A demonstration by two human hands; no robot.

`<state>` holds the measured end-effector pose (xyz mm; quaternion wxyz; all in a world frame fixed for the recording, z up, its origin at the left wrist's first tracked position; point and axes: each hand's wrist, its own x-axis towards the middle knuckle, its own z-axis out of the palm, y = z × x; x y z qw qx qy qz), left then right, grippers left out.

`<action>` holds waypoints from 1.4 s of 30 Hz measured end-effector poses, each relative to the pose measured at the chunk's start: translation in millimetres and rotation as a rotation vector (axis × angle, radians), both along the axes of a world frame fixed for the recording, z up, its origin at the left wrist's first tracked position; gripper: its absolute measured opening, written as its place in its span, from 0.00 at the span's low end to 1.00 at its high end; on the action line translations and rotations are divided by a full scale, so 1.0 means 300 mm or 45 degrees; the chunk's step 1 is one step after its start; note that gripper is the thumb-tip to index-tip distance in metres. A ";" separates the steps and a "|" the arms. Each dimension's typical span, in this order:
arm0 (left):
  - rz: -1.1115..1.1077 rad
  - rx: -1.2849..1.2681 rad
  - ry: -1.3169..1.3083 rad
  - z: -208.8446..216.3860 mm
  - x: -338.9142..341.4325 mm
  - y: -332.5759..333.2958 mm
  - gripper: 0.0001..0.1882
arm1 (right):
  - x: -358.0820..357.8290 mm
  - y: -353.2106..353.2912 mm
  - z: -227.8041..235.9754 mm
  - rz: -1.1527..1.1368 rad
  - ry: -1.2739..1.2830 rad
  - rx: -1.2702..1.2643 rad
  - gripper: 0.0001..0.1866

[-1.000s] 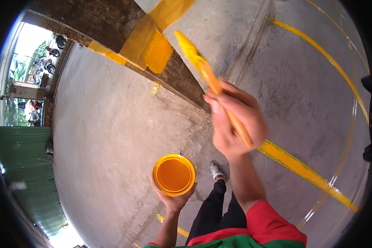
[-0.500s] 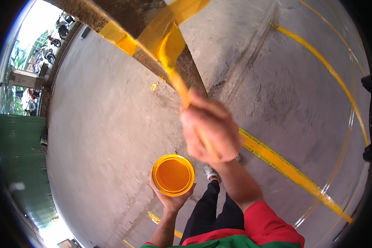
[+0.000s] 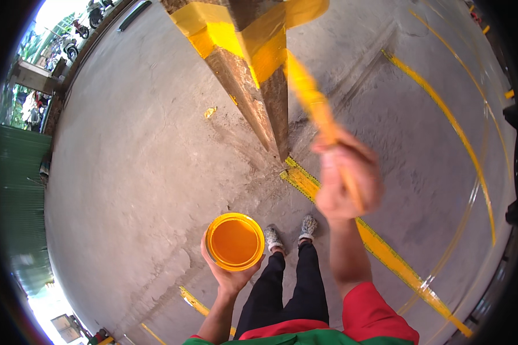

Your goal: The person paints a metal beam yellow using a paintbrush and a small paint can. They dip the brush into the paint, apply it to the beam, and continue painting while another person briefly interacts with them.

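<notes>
My left hand is closed around a round can from below, its open top facing up and yellow-orange paint inside. In my right hand is a paintbrush, gripped by the handle. Yellow paint coats the brush head, which is blurred and points up and away from me. Its tip is at the right edge of a rusty steel post; whether it touches is unclear. A yellow painted band wraps the post's faces, and bare rusty metal shows below it.
A yellow strip with dark marked edges runs along the concrete floor from the post's foot toward the lower right. Another yellow line curves at right. A green corrugated sheet stands left, with motorbikes beyond.
My right hand and the brush have swung right, from the post's front faces to its right edge. The view has shifted, showing the post's foot and both my shoes. My left hand still holds the can.
</notes>
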<state>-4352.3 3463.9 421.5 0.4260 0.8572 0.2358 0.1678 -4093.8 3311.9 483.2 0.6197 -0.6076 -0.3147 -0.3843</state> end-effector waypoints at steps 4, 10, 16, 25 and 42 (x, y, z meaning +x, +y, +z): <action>0.004 0.009 0.026 0.001 -0.003 0.002 0.67 | 0.032 -0.040 -0.028 -0.199 0.041 0.182 0.11; 0.001 -0.076 -0.034 0.014 0.005 -0.005 0.67 | -0.009 0.146 -0.038 -0.097 -0.040 -0.014 0.11; 0.002 0.036 -0.009 0.010 0.002 0.001 0.67 | -0.094 0.103 -0.028 0.090 0.081 0.094 0.08; 0.011 -0.005 -0.008 0.014 0.006 -0.004 0.67 | 0.087 0.080 -0.083 -0.041 0.219 0.317 0.09; -0.064 -0.182 -0.121 -0.040 0.044 0.091 0.68 | -0.179 -0.023 0.064 0.015 0.125 -0.300 0.13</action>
